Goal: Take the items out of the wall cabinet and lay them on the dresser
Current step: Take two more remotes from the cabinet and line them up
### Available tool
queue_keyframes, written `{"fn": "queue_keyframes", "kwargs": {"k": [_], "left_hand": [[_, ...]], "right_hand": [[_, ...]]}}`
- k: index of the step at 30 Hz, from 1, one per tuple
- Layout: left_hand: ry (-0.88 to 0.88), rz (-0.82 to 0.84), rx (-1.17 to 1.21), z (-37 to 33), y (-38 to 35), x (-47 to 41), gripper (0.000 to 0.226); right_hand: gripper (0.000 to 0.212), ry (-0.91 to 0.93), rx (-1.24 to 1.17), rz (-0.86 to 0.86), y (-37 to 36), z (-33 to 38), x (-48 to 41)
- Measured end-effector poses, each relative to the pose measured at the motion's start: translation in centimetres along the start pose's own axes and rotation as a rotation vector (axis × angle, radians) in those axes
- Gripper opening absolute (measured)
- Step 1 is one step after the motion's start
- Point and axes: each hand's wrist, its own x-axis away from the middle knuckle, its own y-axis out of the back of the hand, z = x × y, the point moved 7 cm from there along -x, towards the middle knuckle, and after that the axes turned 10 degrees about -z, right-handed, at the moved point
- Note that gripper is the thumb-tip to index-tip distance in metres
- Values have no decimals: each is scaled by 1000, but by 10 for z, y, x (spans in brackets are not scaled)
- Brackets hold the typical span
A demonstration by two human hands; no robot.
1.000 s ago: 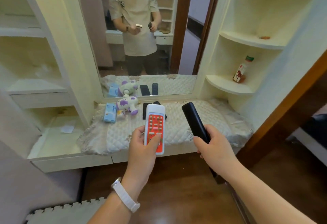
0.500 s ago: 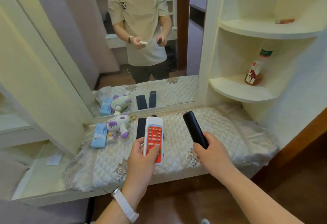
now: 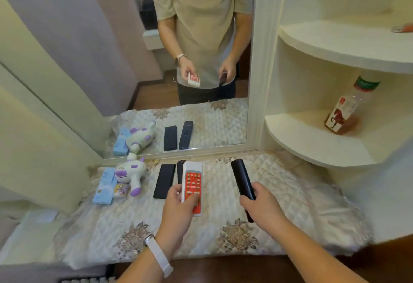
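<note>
My left hand [image 3: 178, 211] grips a white remote with an orange-red keypad [image 3: 192, 182], held above the dresser's quilted cover [image 3: 279, 204]. My right hand [image 3: 262, 206] grips a long black remote [image 3: 241, 176], pointing away from me over the cover. On the cover lie a flat black remote [image 3: 164, 180], a second dark remote [image 3: 180, 171] partly hidden behind the white one, a white and purple toy [image 3: 129, 172], a light blue pack [image 3: 106, 185] and a small card [image 3: 120, 190].
A mirror [image 3: 156, 59] stands behind the dresser and reflects a person and the laid items. At right are curved corner shelves [image 3: 312, 146] with a bottle of reddish drink [image 3: 348, 106] and a small orange thing [image 3: 403, 28] above. An open compartment [image 3: 29, 233] lies at left.
I have stepped closer to the dresser and my view has tilted down. Both hands, holding their remotes, have moved forward over the quilted cover.
</note>
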Motion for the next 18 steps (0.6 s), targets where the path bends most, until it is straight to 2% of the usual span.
{"fn": "queue_keyframes", "kwargs": {"k": [7,18], "left_hand": [[153,-20,-64,34,-30,-51,20],[347,141,-109,78,-81,-133,30]], "right_hand": [[8,-146,46,101,-45,-33,-47],[15,-307,160,125,-78,-48,-116]]}}
